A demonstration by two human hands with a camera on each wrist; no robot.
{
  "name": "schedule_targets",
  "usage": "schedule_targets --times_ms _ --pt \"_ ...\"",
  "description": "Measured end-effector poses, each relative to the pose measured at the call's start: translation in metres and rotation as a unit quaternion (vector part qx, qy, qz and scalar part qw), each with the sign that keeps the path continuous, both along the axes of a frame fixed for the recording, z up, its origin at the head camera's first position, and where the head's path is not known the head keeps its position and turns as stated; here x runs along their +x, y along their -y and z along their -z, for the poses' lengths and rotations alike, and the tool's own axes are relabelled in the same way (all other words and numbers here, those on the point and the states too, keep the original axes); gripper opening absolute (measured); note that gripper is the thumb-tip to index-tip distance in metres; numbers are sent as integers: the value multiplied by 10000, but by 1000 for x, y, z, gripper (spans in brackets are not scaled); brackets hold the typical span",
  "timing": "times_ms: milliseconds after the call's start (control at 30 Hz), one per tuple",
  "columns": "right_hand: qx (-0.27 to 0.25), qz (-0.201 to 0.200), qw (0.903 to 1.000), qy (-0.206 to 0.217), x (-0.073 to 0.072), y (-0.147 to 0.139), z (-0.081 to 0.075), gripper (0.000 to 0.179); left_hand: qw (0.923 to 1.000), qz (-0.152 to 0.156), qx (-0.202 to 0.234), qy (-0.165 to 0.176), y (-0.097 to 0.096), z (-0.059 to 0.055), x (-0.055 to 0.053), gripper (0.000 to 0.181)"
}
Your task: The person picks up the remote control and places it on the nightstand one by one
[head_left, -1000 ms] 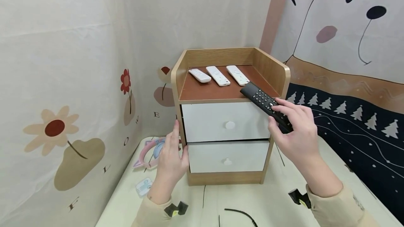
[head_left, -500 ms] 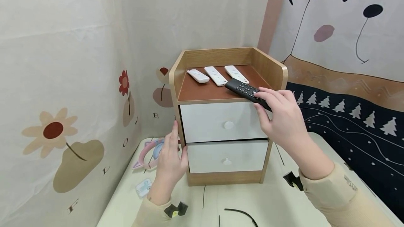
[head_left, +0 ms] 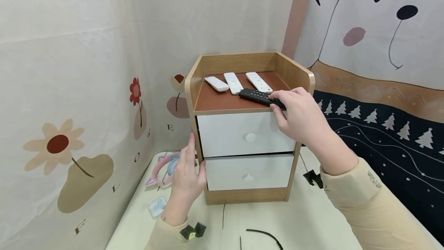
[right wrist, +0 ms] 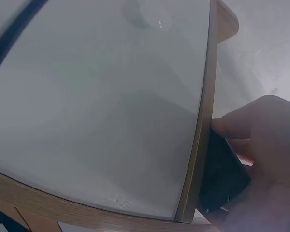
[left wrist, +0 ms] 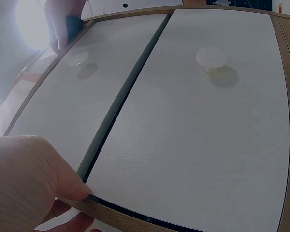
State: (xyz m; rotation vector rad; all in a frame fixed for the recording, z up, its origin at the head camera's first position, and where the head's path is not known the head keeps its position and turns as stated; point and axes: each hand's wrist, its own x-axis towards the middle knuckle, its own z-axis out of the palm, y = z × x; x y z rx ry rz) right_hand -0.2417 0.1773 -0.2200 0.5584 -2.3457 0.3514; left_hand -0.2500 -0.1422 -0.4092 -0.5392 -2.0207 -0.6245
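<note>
In the head view a small wooden cabinet (head_left: 239,196) with two white drawer fronts stands on the table. My right hand (head_left: 300,117) pinches a black remote control (head_left: 254,95) by its near end, low over the front of the brown top; its far end points left. Three white remotes, left (head_left: 216,84), middle (head_left: 233,83) and right (head_left: 259,82), lie behind it. My left hand (head_left: 187,176) rests along the cabinet's left side with straight fingers. In the left wrist view its thumb (left wrist: 70,186) touches the front edge near the gap between the drawers.
Raised wooden walls close the cabinet top at the back and sides. A round white knob (head_left: 250,137) sticks out from the upper drawer. Pink and blue headphones (head_left: 163,171) and a small clear case (head_left: 157,206) lie on the table at left. Printed curtains (head_left: 222,14) hang close behind.
My right hand has carried the black remote left and down from in front of the cabinet's right side onto the front of its top. The left hand has stayed in place.
</note>
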Motion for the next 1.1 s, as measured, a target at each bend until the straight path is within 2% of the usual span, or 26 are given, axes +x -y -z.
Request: schedule_targets --times_ms 200,367,633,867,1100 --pt "42 94 9977 673 -9 4 -12 29 10000 -24 -30 34 1 1 -1 101" --pt "185 114 9949 985 -21 10 -22 29 10000 -36 36 61 2 3 0 101" --pt "56 147 9877 1557 -43 8 -33 30 10000 -18 -4 20 1 5 -2 102" --pt "-33 228 9824 1852 -58 8 -38 31 10000 -44 -4 65 0 4 -2 101" --pt "-123 160 9817 1892 -69 8 -39 30 10000 -30 11 69 0 3 -1 101"
